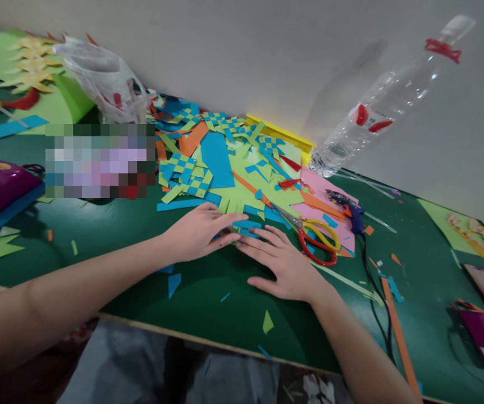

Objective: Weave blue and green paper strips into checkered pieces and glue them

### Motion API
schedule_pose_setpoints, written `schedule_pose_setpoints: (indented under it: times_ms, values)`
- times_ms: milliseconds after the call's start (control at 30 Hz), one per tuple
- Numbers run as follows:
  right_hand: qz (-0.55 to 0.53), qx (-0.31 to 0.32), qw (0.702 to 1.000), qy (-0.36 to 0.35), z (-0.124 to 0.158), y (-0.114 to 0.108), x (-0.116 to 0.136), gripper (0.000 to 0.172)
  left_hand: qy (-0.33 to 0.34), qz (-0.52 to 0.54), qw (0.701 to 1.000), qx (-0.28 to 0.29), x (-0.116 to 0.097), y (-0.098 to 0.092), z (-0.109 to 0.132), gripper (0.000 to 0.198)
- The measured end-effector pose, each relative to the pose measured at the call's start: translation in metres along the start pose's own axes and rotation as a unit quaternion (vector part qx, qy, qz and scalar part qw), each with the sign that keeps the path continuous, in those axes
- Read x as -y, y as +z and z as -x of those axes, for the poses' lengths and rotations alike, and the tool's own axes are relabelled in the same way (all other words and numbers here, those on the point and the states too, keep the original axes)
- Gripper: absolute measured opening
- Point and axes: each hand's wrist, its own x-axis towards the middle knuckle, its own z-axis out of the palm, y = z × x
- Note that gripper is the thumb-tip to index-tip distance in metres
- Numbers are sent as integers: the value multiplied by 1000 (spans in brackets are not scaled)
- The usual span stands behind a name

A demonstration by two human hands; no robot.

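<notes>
Green and blue paper strips (246, 225), partly woven together, lie flat on the table between my hands and are partly covered by them. From the left, my left hand (200, 231) reaches over the strips, its thumb and forefinger stretched out and apart at their edge. Fingers spread, my right hand (282, 261) rests against the right side of the same strips. Its fingertips nearly meet those of the left. Just beyond the right hand lie scissors (315, 235) with red and yellow handles. Finished blue-and-green checkered paper weaves (183, 171) are heaped behind my hands.
A tall plastic bottle (364, 120) leans at the wall. A blue glue gun (355, 216) lies on pink paper (309, 193), its black cord trailing forward. At left are a plastic bag (103, 78) and a purple device (1, 182). Paper scraps dot the green table (141, 292).
</notes>
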Motion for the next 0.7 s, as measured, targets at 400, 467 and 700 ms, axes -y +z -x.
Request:
schedule_pose_setpoints:
  times_ms: [400,467,700]
  values:
    - [-17,8,1000,-1,-1,-3,1,62,9,-30,999,-25,2,-2,1,32]
    - [-20,7,1000,0,-1,-4,0,62,12,-31,999,-38,3,-2,1,30]
    - [-19,-19,1000,2,1,-6,-3,62,7,-7,998,-62,3,-2,1,25]
